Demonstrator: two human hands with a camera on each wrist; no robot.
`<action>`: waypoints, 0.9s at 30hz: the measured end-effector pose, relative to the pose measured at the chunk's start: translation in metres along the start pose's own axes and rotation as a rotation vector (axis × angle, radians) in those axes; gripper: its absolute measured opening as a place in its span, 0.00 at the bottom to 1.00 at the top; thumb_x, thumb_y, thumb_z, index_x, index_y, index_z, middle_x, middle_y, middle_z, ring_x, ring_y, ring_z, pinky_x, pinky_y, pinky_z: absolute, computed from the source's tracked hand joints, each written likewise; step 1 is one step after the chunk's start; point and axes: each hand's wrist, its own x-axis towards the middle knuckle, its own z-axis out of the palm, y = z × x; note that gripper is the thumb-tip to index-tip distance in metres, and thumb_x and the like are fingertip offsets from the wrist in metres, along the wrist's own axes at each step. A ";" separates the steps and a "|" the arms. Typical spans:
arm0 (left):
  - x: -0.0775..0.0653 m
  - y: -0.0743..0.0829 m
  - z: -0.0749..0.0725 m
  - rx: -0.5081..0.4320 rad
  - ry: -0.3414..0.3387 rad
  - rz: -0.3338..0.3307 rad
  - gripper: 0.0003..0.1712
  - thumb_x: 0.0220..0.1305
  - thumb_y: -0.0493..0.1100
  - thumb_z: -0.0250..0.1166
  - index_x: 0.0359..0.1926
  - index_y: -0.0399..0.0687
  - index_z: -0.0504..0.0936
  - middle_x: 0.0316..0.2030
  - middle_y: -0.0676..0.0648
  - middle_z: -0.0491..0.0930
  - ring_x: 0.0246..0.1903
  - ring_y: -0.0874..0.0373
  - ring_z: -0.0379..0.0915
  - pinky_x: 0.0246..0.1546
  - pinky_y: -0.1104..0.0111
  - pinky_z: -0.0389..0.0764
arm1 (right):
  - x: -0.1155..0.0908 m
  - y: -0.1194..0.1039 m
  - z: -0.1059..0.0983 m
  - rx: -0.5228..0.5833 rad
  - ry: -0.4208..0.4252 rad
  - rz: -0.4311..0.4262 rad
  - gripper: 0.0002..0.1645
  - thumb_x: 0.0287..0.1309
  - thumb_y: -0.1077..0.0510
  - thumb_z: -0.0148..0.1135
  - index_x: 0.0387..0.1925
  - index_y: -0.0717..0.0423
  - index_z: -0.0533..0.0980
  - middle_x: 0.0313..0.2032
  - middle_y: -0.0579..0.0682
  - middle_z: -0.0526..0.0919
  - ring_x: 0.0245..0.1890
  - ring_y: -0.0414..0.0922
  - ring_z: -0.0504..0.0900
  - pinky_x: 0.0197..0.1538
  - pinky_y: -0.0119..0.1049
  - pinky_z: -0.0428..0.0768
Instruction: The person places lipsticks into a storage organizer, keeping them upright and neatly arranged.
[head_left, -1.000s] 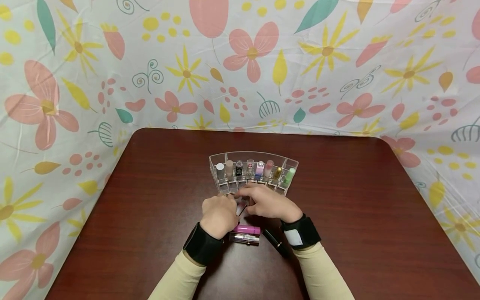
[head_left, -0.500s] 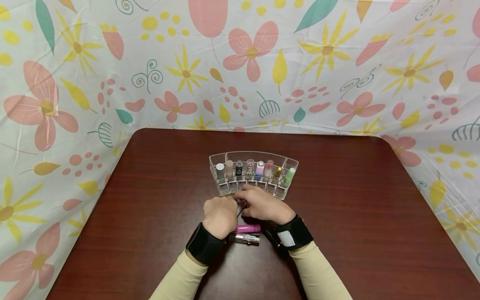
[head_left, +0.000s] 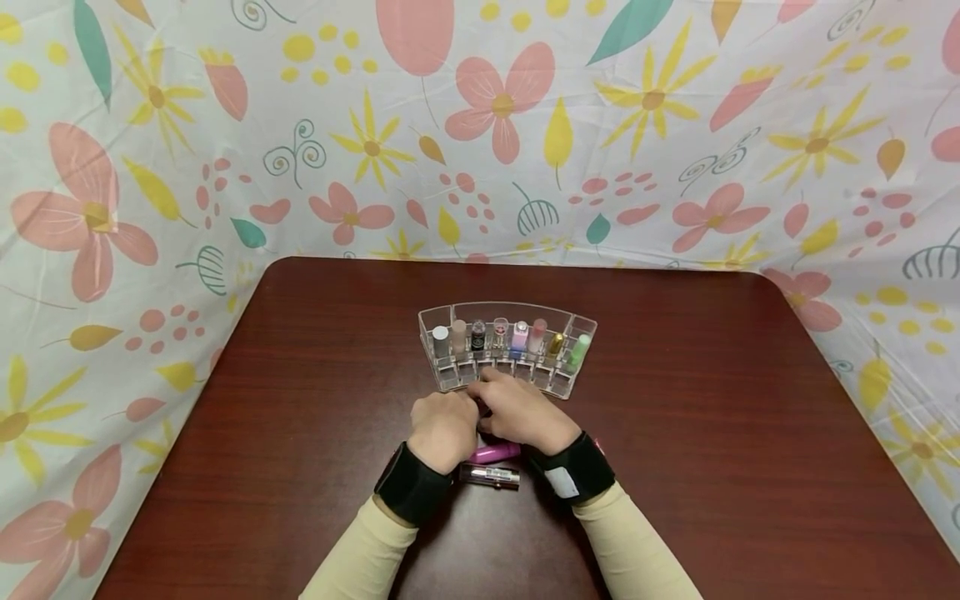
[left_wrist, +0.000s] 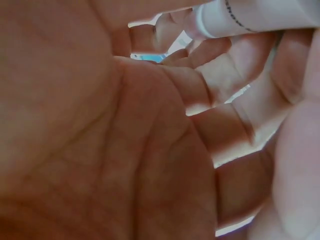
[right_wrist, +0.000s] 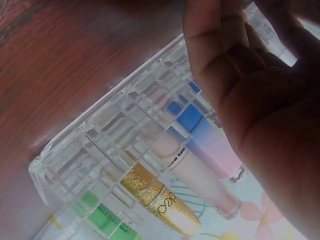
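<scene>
My left hand [head_left: 444,427] is just in front of the clear fan-shaped cosmetics organizer [head_left: 561,388], fingers curled. In the left wrist view, they are around a pale lip gloss tube [left_wrist: 265,16] with black lettering. My right hand [head_left: 528,412] meets it from the right, thumb and fingers bent about the same small spot; the head view hides most of the tube there. In the right wrist view, the organizer's tubes stand beside the right hand [right_wrist: 270,100], among them a gold tube [right_wrist: 160,200] and a pink-and-blue tube [right_wrist: 212,142].
A magenta tube [head_left: 497,453] and a dark-and-silver lipstick tube [head_left: 491,477] lie on the brown table [head_left: 720,433] below the hands. Several cosmetics fill the organizer's back row, including a green tube [head_left: 578,350]. A flowered cloth [head_left: 637,208] hangs behind.
My right hand has shifted left and closed in against the left hand, covering the tube between them. The right wrist now hides the black tube on the table. The left hand barely moved.
</scene>
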 end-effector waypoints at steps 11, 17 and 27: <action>-0.003 -0.018 -0.023 -0.031 0.008 0.110 0.10 0.58 0.49 0.71 0.38 0.52 0.84 0.39 0.48 0.88 0.38 0.48 0.84 0.32 0.53 0.81 | -0.007 -0.003 -0.020 0.003 0.045 -0.019 0.14 0.53 0.59 0.73 0.42 0.49 0.81 0.40 0.47 0.78 0.35 0.42 0.79 0.37 0.38 0.80; -0.012 -0.041 -0.049 -0.153 0.316 0.333 0.10 0.63 0.49 0.72 0.41 0.54 0.81 0.35 0.50 0.80 0.29 0.55 0.79 0.24 0.59 0.78 | -0.021 -0.003 -0.053 0.089 0.274 -0.091 0.11 0.55 0.65 0.74 0.38 0.53 0.81 0.37 0.47 0.79 0.35 0.41 0.79 0.39 0.35 0.80; -0.022 -0.053 -0.074 -0.326 0.707 0.589 0.11 0.68 0.49 0.69 0.49 0.57 0.83 0.43 0.56 0.77 0.35 0.65 0.75 0.32 0.69 0.80 | -0.050 -0.014 -0.100 0.254 0.610 -0.180 0.15 0.52 0.67 0.77 0.41 0.54 0.83 0.38 0.44 0.82 0.35 0.35 0.80 0.39 0.26 0.81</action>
